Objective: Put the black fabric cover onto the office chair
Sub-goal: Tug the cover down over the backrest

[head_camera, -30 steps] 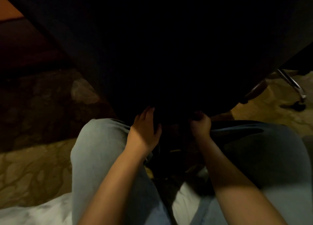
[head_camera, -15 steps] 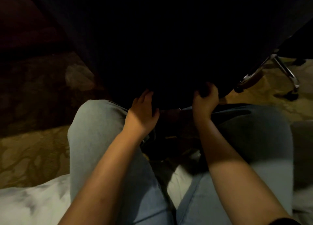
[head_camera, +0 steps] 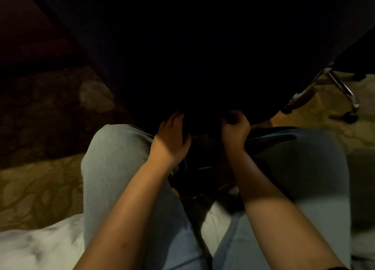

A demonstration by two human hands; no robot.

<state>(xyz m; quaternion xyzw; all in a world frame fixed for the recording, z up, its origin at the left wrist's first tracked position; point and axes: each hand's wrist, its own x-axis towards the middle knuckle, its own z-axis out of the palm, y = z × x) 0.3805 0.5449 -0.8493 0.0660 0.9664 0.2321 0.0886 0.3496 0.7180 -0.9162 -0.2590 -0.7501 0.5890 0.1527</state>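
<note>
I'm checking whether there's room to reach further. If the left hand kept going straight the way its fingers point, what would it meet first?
The left hand points up and away from the knees, its fingertips already at the lower edge of the black fabric cover. It would probably press straight into that cover. What lies behind it is too dark to tell.

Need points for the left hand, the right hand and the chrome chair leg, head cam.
left hand (head_camera: pixel 171 136), head view, back of the hand
right hand (head_camera: pixel 235 128), head view, knuckles of the closed fist
chrome chair leg (head_camera: pixel 343 88), head view, mid-length of the metal spoke

Black fabric cover (head_camera: pixel 192 52); light blue jeans (head_camera: pixel 113 168); tan carpet (head_camera: pixel 36 192), mottled pattern; chrome chair legs (head_camera: pixel 345 89).
</note>
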